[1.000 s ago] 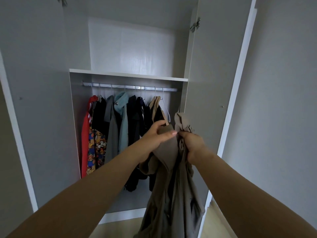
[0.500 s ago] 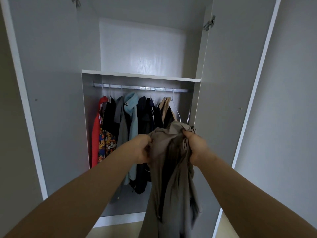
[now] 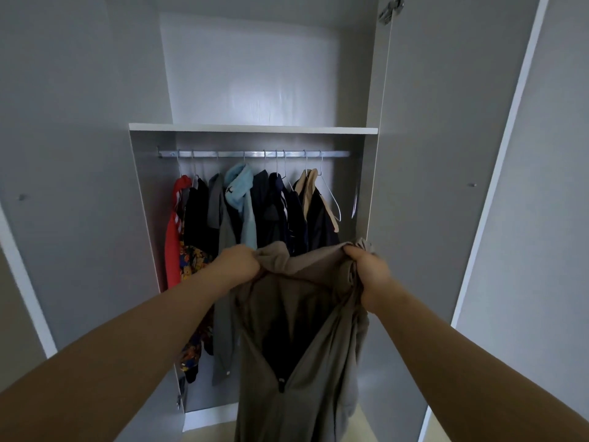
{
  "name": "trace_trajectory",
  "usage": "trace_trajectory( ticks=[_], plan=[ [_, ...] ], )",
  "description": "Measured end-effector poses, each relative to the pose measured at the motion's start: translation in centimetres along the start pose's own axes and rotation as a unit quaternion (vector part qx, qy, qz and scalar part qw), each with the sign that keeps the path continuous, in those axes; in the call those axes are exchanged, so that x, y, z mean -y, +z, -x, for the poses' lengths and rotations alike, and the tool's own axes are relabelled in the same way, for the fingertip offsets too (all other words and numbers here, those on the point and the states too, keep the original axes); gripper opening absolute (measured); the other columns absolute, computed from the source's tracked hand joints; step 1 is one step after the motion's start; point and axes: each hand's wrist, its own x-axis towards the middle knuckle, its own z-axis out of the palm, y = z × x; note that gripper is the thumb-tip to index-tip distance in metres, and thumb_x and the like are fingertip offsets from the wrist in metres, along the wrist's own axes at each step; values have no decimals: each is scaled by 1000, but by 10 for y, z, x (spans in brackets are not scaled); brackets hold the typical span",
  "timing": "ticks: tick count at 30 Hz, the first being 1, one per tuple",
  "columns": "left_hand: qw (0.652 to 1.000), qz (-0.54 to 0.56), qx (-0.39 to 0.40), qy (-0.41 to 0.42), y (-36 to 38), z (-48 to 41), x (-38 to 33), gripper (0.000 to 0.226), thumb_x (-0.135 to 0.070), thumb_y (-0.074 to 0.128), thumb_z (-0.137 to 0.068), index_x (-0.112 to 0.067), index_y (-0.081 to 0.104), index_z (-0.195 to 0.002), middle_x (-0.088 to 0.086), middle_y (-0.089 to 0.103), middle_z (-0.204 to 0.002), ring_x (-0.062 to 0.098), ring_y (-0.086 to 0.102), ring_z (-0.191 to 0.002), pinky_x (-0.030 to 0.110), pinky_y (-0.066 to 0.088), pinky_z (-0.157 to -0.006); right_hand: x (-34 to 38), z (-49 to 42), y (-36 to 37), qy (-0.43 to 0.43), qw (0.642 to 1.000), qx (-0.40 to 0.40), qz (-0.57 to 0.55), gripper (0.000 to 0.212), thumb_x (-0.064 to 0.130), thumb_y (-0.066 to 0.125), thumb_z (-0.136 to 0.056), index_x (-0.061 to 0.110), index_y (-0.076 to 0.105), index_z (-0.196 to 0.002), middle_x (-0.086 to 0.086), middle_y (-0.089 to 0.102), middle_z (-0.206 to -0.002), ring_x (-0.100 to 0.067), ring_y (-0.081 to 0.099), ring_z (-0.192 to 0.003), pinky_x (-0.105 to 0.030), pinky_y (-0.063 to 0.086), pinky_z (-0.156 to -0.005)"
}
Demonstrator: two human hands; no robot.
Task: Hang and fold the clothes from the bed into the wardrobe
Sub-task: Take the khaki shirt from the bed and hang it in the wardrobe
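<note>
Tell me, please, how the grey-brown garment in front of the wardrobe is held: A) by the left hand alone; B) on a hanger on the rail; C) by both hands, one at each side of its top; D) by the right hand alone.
C: the left hand and the right hand each grip bunched cloth at the top of the grey-brown garment, which hangs below them.

**Taupe garment held open before the wardrobe**

A taupe garment (image 3: 306,314) hangs spread between the left hand (image 3: 237,264) and the right hand (image 3: 369,275), each gripping a bunched top edge. Its front gapes, showing a dark lining or perhaps a second dark piece inside. Behind it the wardrobe (image 3: 251,129) stands open, its rail (image 3: 255,153) carrying red, patterned, grey, light-blue and dark clothes (image 3: 255,212), with an empty wire hanger (image 3: 330,193) at the right end
</note>
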Motion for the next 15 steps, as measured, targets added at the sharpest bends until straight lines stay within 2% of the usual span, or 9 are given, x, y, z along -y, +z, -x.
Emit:
trace_trajectory(
  ticks=[1,2,4,6,8,9,11,13,15],
  plan=[
    [989,141,10,-39,-2,-8,-3,29,-22,52,-94,-1,57,-113,17,62,-99,27,60,-87,26,50,-65,0,-7,-2,4,1000,-4,0,42,21,62,-88,4,52,-124,-13,63,-99,-31,60,-92,-40,49,-85],
    [959,270,22,-82,-3,-15,-8,30,-20,56,-93,0,57,-115,16,63,-89,26,60,-78,24,52,-54,0,-17,-6,9,1000,-9,0,41,21,63,-87,3,53,-123,-15,64,-102,-31,61,-91,-39,50,-84],
    [903,409,48,-126,-5,-26,-13,23,-21,59,-90,-3,62,-104,12,64,-77,23,59,-67,24,52,-42,0,-36,-13,27,999,-16,14,39,19,63,-87,1,56,-120,-16,64,-103,-29,61,-83,-37,50,-78],
    [881,449,54,-140,-4,-43,-17,20,-26,59,-89,-7,63,-92,10,67,-75,23,61,-69,30,52,-49,-1,-57,-20,36,998,-17,38,34,16,62,-88,-1,58,-118,-17,63,-100,-26,58,-74,-34,49,-72],
    [864,480,47,-145,2,-62,-24,27,-34,56,-89,-8,64,-90,11,68,-79,26,62,-74,34,49,-58,1,-82,-25,36,997,-8,67,27,11,59,-89,-2,60,-113,-15,62,-92,-24,57,-71,-34,50,-69],
    [857,492,48,-147,5,-73,-31,30,-36,54,-90,-8,64,-88,12,68,-78,26,62,-73,35,48,-60,3,-96,-26,36,996,-3,87,25,8,57,-89,-3,60,-112,-14,61,-86,-25,56,-70,-35,50,-71],
    [843,517,67,-134,12,-96,-45,38,-39,51,-92,-7,63,-76,11,68,-64,24,63,-60,33,47,-56,7,-124,-29,35,989,8,143,25,2,53,-89,-6,59,-112,-14,58,-80,-27,55,-72,-39,49,-79],
    [822,554,79,-104,16,-122,-62,50,-41,50,-93,-6,66,-61,10,67,-55,21,63,-46,29,47,-51,12,-154,-33,26,979,22,200,28,-4,48,-88,-11,57,-114,-21,61,-91,-31,56,-82,-39,49,-86],
    [813,572,86,-74,15,-144,-80,55,-40,52,-92,-6,69,-52,9,68,-56,19,64,-45,25,49,-48,16,-181,-36,15,967,23,253,31,-5,45,-90,-13,53,-119,-27,59,-113,-37,56,-102,-41,45,-97]
  ],
)
